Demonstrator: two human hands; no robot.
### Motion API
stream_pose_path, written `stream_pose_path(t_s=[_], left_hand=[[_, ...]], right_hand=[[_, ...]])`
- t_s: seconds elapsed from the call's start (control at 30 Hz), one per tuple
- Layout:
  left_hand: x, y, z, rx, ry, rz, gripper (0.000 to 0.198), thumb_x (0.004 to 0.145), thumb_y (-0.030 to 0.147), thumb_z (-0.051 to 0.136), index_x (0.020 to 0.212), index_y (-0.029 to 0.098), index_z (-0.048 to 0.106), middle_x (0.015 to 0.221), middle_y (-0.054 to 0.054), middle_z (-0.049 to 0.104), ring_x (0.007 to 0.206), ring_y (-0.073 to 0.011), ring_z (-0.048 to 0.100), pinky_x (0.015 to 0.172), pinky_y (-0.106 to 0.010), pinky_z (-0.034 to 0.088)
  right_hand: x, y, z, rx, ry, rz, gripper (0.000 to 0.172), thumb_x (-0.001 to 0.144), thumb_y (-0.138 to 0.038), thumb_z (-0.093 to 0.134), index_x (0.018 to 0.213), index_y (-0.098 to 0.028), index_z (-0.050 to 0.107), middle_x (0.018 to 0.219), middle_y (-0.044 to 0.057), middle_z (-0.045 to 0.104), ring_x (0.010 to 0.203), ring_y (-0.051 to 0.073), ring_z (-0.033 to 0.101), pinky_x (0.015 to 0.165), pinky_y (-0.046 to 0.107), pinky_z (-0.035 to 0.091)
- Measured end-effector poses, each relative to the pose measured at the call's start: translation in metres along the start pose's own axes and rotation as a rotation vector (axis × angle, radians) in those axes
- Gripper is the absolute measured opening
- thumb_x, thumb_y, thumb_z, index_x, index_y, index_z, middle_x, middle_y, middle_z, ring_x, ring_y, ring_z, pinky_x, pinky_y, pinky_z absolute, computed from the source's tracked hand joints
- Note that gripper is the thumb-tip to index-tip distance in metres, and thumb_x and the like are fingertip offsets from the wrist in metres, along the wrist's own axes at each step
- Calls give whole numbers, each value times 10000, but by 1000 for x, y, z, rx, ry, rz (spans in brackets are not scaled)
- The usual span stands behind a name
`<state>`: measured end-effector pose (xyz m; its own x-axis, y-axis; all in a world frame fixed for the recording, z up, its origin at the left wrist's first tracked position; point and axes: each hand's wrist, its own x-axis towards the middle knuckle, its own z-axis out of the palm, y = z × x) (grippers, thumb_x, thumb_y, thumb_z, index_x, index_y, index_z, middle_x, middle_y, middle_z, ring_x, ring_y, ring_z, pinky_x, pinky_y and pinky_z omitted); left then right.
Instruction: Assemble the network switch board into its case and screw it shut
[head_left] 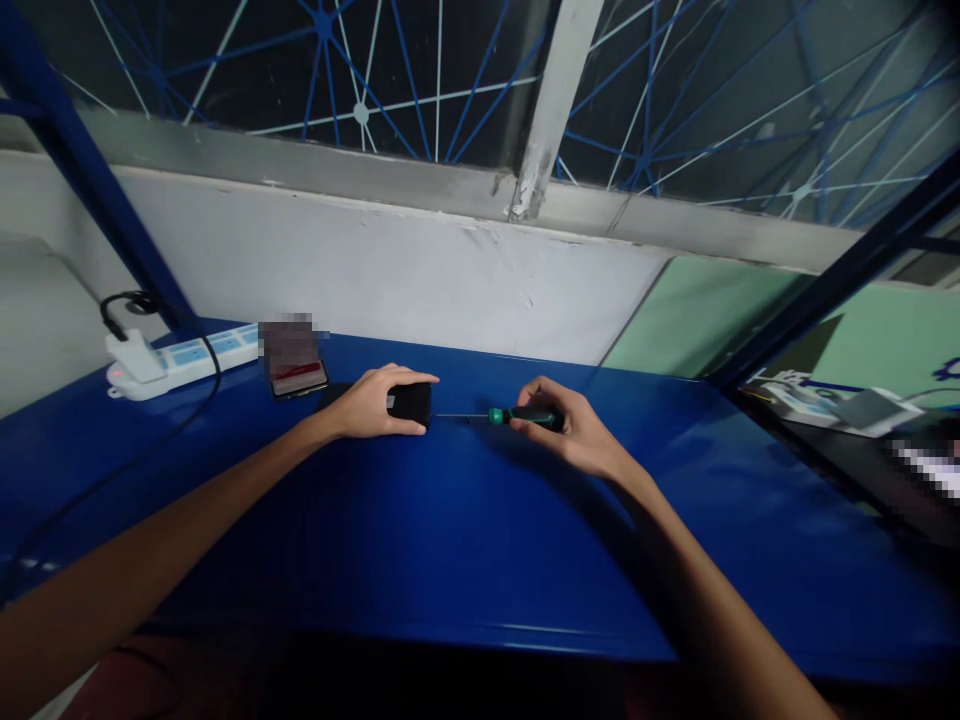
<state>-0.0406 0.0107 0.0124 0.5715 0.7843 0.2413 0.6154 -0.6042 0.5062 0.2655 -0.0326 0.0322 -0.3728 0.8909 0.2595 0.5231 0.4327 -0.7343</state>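
Observation:
On the blue table (pixel 465 540), my left hand (pixel 367 402) grips a black box-like object (pixel 411 403) by its long sides, thumb and fingers at its right end. My right hand (pixel 566 425) is closed around the green and black handle of a screwdriver (pixel 499 415). Its thin shaft points left, level with the table, and the tip is close to the black object's right end. Whether the tip touches it is too small to tell. A tiny dark thing lies just below the shaft.
A white and blue power strip (pixel 195 355) with a plugged-in charger (pixel 135 357) and black cable is at the back left. Beside it lies a phone (pixel 298 378). Blue frame posts rise on both sides. White devices (pixel 862 408) sit on a dark surface at the right.

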Motion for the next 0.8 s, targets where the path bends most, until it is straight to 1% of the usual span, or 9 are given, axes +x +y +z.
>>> stream_pose_path(t_s=[0.1,0.2,0.3,0.4,0.5,0.6,0.7,0.8], left_hand=[[0,-4,2,26,-10,-8,676,718,501,717,1335,278,555,1214,-111,615,1087,-294,540,881,-451,453],[1,-5,5,50,-33,-17,682,712,505,720,1334,283,553,1229,-109,612,1091,-297,538,883,-450,448],[1,-6,7,71,-53,-17,681,714,499,722,1335,279,551,1247,-108,609,1111,-301,531,899,-454,437],[0,-5,8,80,-50,-13,669,718,495,722,1328,275,558,1253,-108,610,1114,-300,532,910,-455,433],[0,-5,8,94,-49,-7,652,729,492,714,1325,278,558,1266,-106,606,1127,-303,524,918,-460,430],[1,-5,8,111,-65,-3,647,741,493,703,1330,275,553,1280,-110,596,1148,-311,512,925,-466,425],[2,-6,9,135,-68,7,645,749,505,697,1334,277,550,1280,-112,595,1157,-316,509,938,-475,414],[2,-8,11,162,-64,21,654,760,530,685,1348,286,535,1288,-111,589,1163,-318,507,945,-477,408]], right_hand=[[1,2,4,58,-22,54,281,814,-440,654,937,-205,562,742,9,610,570,132,508,527,270,372],[3,7,7,86,-16,119,326,828,-490,632,950,-188,607,670,-6,567,503,119,492,473,252,348],[4,13,10,37,-5,127,359,862,-524,577,906,-175,643,604,-24,490,492,105,412,461,245,300],[5,18,13,-16,-4,127,385,902,-536,505,841,-178,634,616,-23,460,527,104,364,474,249,269],[5,22,14,14,-14,147,329,840,-513,613,899,-191,587,653,-23,501,557,107,384,491,247,280],[5,24,12,119,-49,164,388,751,-476,719,949,-206,522,666,-36,523,557,106,408,489,238,293],[4,24,11,135,-48,196,367,770,-506,691,899,-202,533,609,-55,480,503,93,365,466,237,264],[5,24,12,48,-33,209,383,833,-561,598,783,-182,584,585,-39,451,509,97,355,473,248,252]])
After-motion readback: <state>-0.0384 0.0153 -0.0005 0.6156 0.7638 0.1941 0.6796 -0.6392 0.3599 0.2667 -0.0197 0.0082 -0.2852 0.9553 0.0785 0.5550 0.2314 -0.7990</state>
